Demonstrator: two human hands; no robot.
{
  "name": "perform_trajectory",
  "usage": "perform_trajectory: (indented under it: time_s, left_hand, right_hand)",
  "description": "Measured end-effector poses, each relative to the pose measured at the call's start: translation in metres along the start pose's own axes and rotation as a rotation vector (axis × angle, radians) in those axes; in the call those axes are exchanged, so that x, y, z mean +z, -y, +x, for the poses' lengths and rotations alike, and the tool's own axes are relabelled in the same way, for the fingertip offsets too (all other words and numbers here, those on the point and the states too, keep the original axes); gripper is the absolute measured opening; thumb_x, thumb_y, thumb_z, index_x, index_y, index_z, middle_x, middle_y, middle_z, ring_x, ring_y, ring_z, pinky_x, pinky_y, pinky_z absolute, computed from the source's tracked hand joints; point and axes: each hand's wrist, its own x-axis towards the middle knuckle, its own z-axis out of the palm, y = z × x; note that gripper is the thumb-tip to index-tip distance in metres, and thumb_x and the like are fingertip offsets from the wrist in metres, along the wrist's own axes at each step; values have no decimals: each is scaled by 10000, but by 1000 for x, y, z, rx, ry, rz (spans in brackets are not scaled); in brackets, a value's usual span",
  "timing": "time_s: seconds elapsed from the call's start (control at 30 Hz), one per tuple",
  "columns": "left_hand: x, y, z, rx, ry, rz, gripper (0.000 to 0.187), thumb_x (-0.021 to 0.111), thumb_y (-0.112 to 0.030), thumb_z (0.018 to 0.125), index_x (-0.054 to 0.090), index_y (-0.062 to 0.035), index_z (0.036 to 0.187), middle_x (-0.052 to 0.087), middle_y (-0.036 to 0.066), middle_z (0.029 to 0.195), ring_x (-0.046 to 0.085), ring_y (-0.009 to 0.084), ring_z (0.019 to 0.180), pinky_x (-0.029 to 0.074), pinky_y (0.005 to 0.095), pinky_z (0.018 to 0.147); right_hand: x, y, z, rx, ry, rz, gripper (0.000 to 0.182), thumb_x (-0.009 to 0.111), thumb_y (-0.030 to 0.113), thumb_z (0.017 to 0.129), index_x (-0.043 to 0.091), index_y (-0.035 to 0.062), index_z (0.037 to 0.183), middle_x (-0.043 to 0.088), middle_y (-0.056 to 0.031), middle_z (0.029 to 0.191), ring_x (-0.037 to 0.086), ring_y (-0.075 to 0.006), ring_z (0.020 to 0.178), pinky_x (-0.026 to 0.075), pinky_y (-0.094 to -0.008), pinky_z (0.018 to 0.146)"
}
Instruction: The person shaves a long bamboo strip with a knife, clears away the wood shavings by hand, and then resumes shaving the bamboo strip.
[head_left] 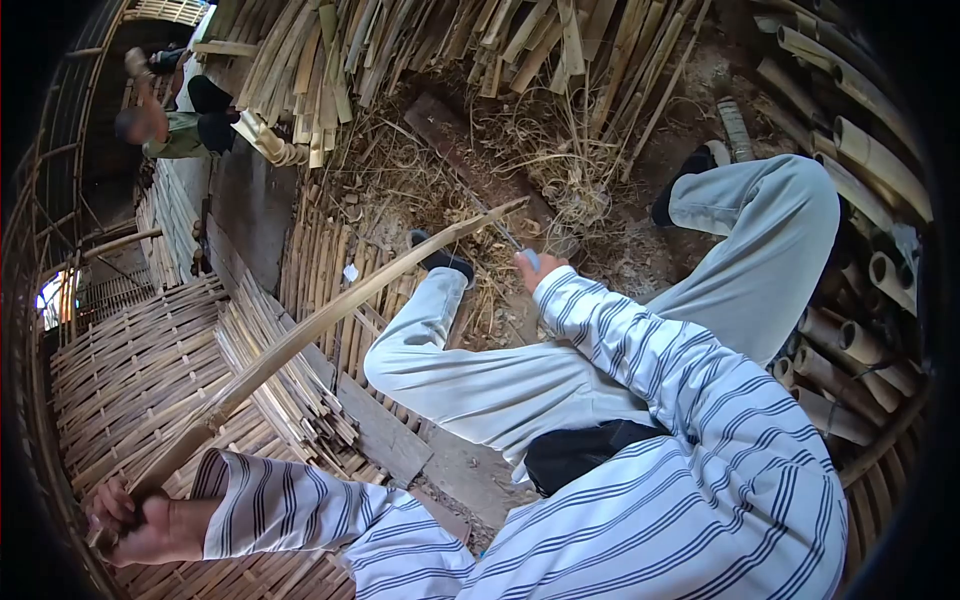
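My left hand (140, 520) grips the near end of a long split bamboo strip (320, 325) at the lower left. The strip runs up and to the right, its far tip near my right hand. My right hand (535, 268) is closed on a knife with a pale blue handle (531, 258); its thin blade points up and left toward the strip's tip. Most of the right hand is hidden behind my striped sleeve. My legs in light grey trousers (520, 380) stretch out beneath the strip.
Woven bamboo mats (130, 370) lie at the left, with flat slats (290, 390) stacked beside them. Split bamboo is heaped along the top (420, 40). Round bamboo poles (860, 340) are piled at the right. Another person (170, 125) sits far at the upper left. Shavings cover the ground.
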Motion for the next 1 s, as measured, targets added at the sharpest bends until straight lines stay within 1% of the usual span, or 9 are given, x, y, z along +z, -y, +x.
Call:
perform_trajectory:
  time_s: [0.1, 0.13, 0.33, 0.43, 0.47, 0.6, 0.63, 0.8, 1.0]
  left_hand:
    - [-1, 9, 1, 29, -31, -48, 173, 401, -159, 733, 355, -76, 588, 272, 29, 523, 258, 137, 439, 291, 268, 467]
    - [-5, 11, 6, 22, -9, -78, 165, 415, -147, 726, 359, -72, 590, 276, 31, 524, 264, 140, 441, 290, 266, 467]
    - [-18, 5, 15, -29, 142, -136, 156, 487, -92, 713, 397, -48, 593, 300, 30, 520, 305, 157, 450, 315, 274, 469]
    - [-21, 9, 14, 71, 99, -46, 159, 469, -103, 724, 416, -34, 591, 347, 47, 519, 334, 169, 439, 338, 279, 464]
    - [-22, 12, 16, 100, 20, 24, 170, 454, -112, 733, 419, -30, 589, 365, 57, 519, 347, 176, 436, 347, 281, 463]
    - [-1, 12, 2, 111, -161, 183, 236, 392, -161, 768, 426, -21, 581, 415, 94, 523, 395, 193, 440, 374, 288, 463]
    - [-18, 12, 16, 45, 37, 100, 249, 367, -173, 768, 418, -28, 572, 382, 87, 501, 377, 183, 436, 365, 287, 463]
    - [-11, 5, 18, -16, 46, 28, 192, 390, -165, 727, 387, -52, 571, 318, 57, 496, 322, 167, 426, 320, 269, 459]
    - [-8, 9, 13, -24, 104, -101, 159, 457, -111, 705, 363, -82, 581, 275, 19, 544, 291, 147, 478, 292, 265, 508]
  right_hand:
    - [4, 20, -23, -125, 35, 96, 591, 404, 535, 880, 582, 3, 1066, 609, -278, 956, 585, -436, 928, 462, -467, 846]
    - [16, 27, -30, -129, -31, 79, 529, 421, 511, 891, 595, 14, 938, 616, -268, 861, 585, -460, 859, 480, -477, 765]
    - [-11, 62, -71, -469, 90, 73, 462, 448, 479, 898, 529, 45, 1033, 605, -275, 729, 617, -442, 749, 509, -483, 660]
    - [-4, 21, -16, -335, -15, 28, 495, 476, 489, 882, 622, 22, 956, 631, -247, 794, 626, -397, 808, 508, -438, 729]
    - [25, -7, 18, -81, -146, 72, 531, 463, 510, 877, 652, 13, 896, 637, -242, 833, 626, -375, 849, 493, -431, 772]
    - [12, -13, 22, -111, -98, -69, 545, 432, 529, 878, 628, 33, 990, 625, -260, 895, 599, -423, 874, 475, -460, 789]
    - [19, -13, 24, -115, -104, -68, 539, 430, 524, 881, 619, 35, 1007, 621, -265, 886, 593, -433, 869, 472, -466, 794]
    - [28, 19, -14, -319, -68, -20, 531, 407, 521, 893, 566, 44, 1065, 606, -276, 806, 583, -466, 795, 478, -503, 768]
    - [-16, 53, -44, -281, 100, -47, 540, 409, 560, 883, 533, 67, 1065, 619, -257, 755, 623, -436, 766, 510, -486, 690]
